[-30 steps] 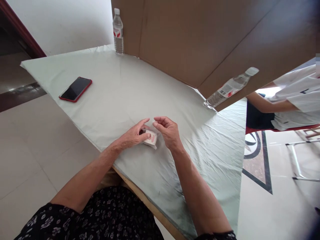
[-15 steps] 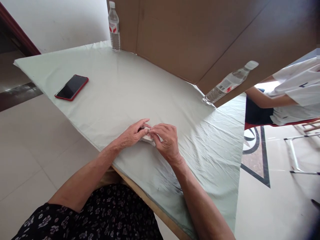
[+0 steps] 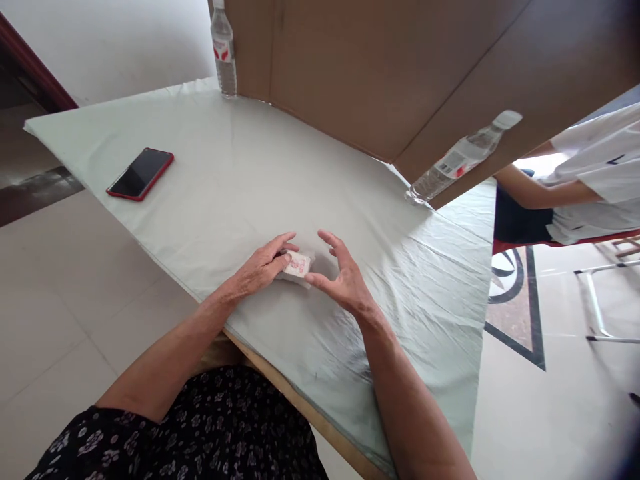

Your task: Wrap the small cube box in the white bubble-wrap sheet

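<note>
A small white block-shaped pack with red print on its top [image 3: 299, 263], possibly a deck of cards, rests on the cloth-covered table. My left hand [image 3: 263, 265] grips its left end, the thumb lying on top and the fingers around the far side. On the other side, my right hand [image 3: 343, 273] is open, with its fingers spread and raised. The right thumb's tip is at the pack's right edge; whether it touches I cannot tell.
A phone in a red case [image 3: 141, 175] lies to the left on the pale green tablecloth [image 3: 210, 180]. Brown cardboard panels [image 3: 340, 73] stand behind, with one clear bottle [image 3: 224, 53] at the left and another bottle [image 3: 460, 160] at the right. Beyond them sits a person in a white shirt [image 3: 595, 187].
My right hand has drawn back to the right from the pack and its fingers have opened. The pack's printed top is now uncovered. My left hand stays on it.
</note>
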The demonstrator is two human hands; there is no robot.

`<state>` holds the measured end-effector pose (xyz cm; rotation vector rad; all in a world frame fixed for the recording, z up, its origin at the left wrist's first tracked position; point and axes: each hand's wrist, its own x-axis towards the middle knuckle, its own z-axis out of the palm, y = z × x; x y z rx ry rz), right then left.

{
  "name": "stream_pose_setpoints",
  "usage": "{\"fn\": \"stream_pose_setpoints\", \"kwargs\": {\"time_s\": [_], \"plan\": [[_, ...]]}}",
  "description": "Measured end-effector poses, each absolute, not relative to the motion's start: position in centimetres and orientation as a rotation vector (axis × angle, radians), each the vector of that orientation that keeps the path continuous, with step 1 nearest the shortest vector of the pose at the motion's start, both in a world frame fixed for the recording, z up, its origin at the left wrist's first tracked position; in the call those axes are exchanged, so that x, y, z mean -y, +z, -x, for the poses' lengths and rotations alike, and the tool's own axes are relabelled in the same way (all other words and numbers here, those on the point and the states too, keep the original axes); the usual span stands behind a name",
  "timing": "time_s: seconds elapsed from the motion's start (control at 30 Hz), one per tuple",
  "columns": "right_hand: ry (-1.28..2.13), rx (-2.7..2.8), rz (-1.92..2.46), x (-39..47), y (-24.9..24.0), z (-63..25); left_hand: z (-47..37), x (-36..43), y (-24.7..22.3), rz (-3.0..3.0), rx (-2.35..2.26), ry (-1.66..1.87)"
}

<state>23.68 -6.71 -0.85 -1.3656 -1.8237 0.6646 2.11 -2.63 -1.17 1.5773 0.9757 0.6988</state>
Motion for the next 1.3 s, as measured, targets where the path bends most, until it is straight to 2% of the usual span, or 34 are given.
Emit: {"fn": "stream_pose_setpoints", "kwargs": {"time_s": [0.13, 0.3, 0.47, 0.97, 1.17, 1.3], "plan": [[0.750, 1.925, 1.360, 6.2, -2.4, -23.6, -2.2, 2.6, -1.4, -1.543, -0.981, 0.724], [0.556, 1.936, 1.312, 6.1, -3.6, -22.4, -2.1, 2.5, -2.0, -1.524, -0.970, 0.788], [0.471, 1.720, 1.341, 6.2, -3.8, -22.3, -1.9, 2.4, -2.5, -1.533, -0.974, 0.974], [0.691, 1.686, 1.375, 6.0, -4.6, -23.1, -2.6, 2.7, -2.9, -1.811, -1.013, 0.846], [0.631, 1.660, 1.303, 6.2, -4.2, -22.1, -2.7, 2.7, -3.3, -1.855, -1.016, 0.969], [0.708, 1.685, 1.322, 6.3, -4.1, -22.2, -2.6, 2.7, -3.8, -1.899, -1.023, 0.985]]}}
